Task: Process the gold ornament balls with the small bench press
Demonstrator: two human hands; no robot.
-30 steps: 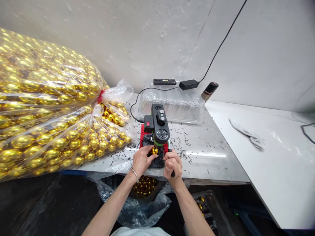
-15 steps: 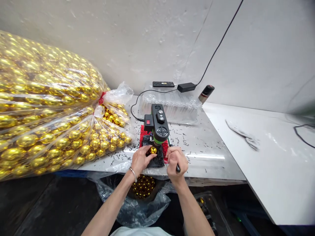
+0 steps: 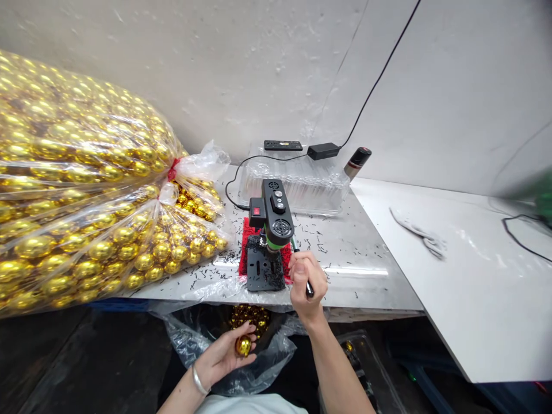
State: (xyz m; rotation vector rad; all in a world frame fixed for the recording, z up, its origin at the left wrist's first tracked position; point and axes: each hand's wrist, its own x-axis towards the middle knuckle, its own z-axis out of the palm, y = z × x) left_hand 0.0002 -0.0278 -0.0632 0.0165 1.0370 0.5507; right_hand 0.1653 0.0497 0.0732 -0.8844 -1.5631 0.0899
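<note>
My left hand is below the table's front edge, palm turned up, with a shiny gold ball held in its curled fingers. It is over an open plastic bag whose dark inside holds more gold balls. My right hand wraps round the black-tipped lever handle of a small black and green bench press. The black slotted base plate of the press carries dark shavings and no ball; it sits on a red mat.
Large clear bags of gold balls fill the left side. Behind the press are a clear plastic box, a black adapter and a spray can. Black shavings litter the metal tabletop. A glove lies on the white table.
My left hand has moved from the press down and toward me, below the table edge, bringing the gold ball with it. My right hand stays on the lever handle.
</note>
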